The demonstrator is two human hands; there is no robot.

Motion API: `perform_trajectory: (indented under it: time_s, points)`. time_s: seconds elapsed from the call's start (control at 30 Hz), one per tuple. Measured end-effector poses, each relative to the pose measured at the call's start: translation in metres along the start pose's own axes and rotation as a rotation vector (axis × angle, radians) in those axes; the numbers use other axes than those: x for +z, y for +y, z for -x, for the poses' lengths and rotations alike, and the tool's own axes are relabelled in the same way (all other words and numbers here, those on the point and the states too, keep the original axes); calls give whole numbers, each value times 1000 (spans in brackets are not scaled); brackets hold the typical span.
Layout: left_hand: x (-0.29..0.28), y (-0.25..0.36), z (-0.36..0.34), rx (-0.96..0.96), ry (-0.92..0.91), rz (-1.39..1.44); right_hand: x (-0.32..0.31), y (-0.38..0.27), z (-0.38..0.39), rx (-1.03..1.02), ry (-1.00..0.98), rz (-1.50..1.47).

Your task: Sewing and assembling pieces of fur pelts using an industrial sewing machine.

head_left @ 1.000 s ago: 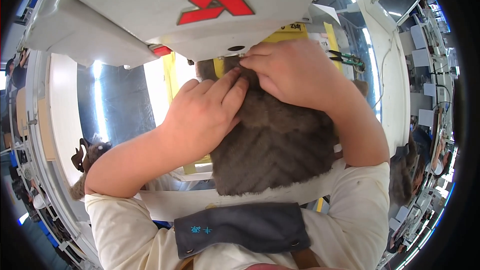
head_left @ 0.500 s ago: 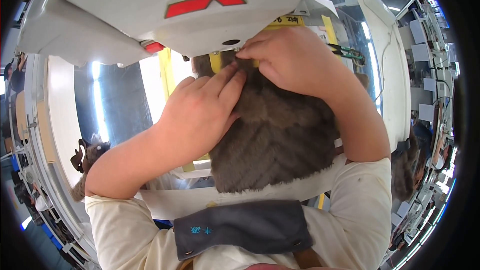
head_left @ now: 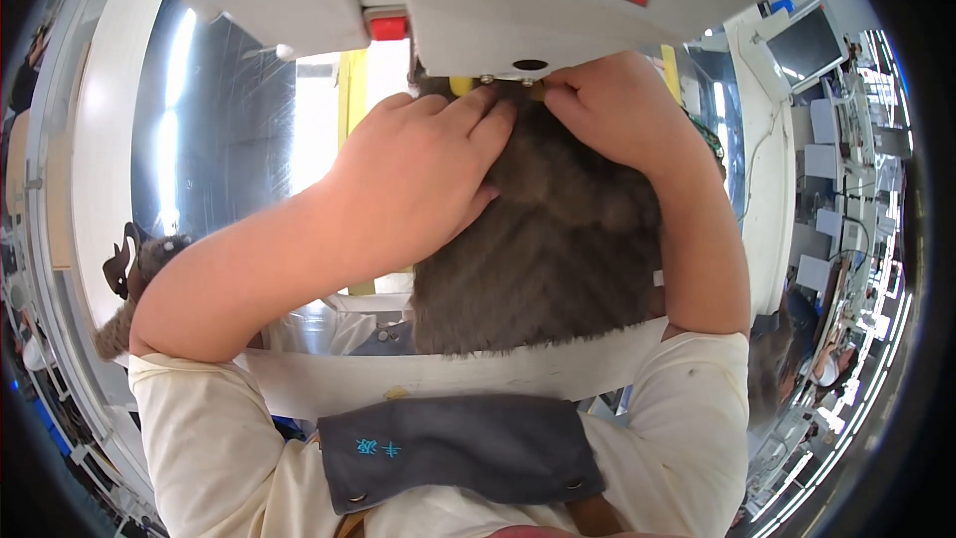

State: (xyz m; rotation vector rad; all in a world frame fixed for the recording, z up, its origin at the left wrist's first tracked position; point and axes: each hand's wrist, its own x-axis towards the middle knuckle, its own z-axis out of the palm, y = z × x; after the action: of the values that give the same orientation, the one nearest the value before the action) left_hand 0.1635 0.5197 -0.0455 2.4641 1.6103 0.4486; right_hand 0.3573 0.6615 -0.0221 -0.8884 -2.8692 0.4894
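Observation:
A dark brown fur piece (head_left: 538,274) with a chevron pattern lies under the white machine head (head_left: 468,0), which looks like a sewing machine. My left hand (head_left: 408,169) rests on the fur's upper left part, fingers stretched out flat with their tips just below the machine's lower edge. At the fur's upper right, my right hand (head_left: 622,120) has its fingers curled and pinched at the fur near the same edge. The machine head hides the far end of the fur and whatever works on it. The right fingertips are partly hidden.
Yellow tape strips (head_left: 351,105) run along the shiny work surface. A red part (head_left: 387,27) sits under the machine arm. Another small fur bundle (head_left: 159,259) lies by my left elbow. At the right stands a screen (head_left: 800,42); a white table edge (head_left: 478,379) crosses before me.
The whole view has shifted, so the machine appears farther right and higher. My right fingers have curled in more at the fur's edge. My left hand still lies on the fur.

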Motion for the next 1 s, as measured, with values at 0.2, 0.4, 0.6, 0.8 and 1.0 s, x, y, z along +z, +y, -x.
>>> perform_trajectory:
  time_s: [0.2, 0.4, 0.6, 0.8, 1.0]
  points:
    - [-3, -4, -7, -4, 1, 34, 6, 14, -5, -26, 115, -62]
    - [-3, -7, -1, -26, -7, -82, 15, 13, -10, -64, 188, -114]
    - [-12, -7, 1, -46, -46, -63, 17, 20, -9, 28, 166, -225]
    - [-37, -17, 4, -25, -137, -80, -9, 15, 9, -99, -82, -164]
    - [-36, -27, -6, -100, -171, -46, 6, 12, 22, -326, 36, -174]
